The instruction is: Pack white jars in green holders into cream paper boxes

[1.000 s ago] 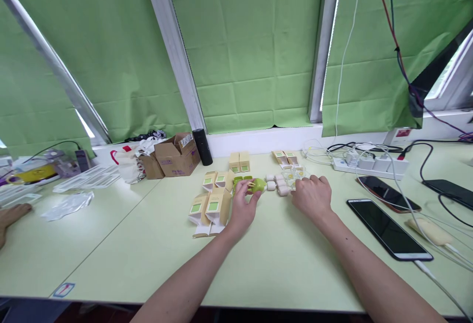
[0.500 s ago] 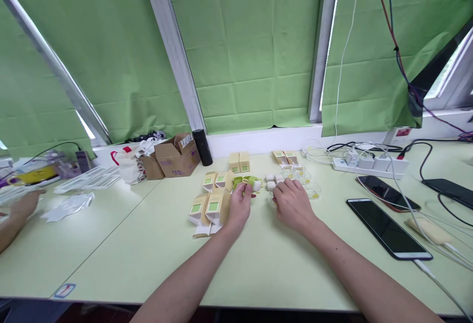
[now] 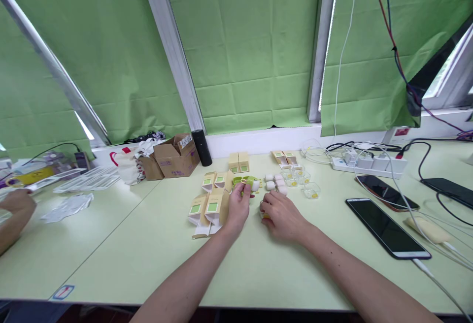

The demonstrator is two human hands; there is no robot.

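My left hand [image 3: 238, 208] pinches a small green piece with a white end [image 3: 253, 184] just right of a group of tan cartons [image 3: 209, 207]. My right hand [image 3: 281, 214] rests on the pale green table [image 3: 148, 244], fingers curled around a small clear item with a yellow spot [image 3: 264, 209]. Beyond my hands lie several small white blocks [image 3: 275, 182] and several clear plastic cups with yellow dots [image 3: 311, 192]. Two more upright cartons [image 3: 239, 161] stand farther back.
Two phones [image 3: 386, 227] lie at the right with a power strip [image 3: 367, 164] and tangled cables. A brown cardboard box [image 3: 176, 154] and a black cylinder [image 3: 202, 146] stand by the window sill. Another person's hand [image 3: 16, 204] is at the far left beside clear plastic trays [image 3: 90, 179].
My right hand has drawn back from the clear cups toward me and to the left, bringing a small clear piece. My left hand turned the green piece. The other person's hand shifted at far left.
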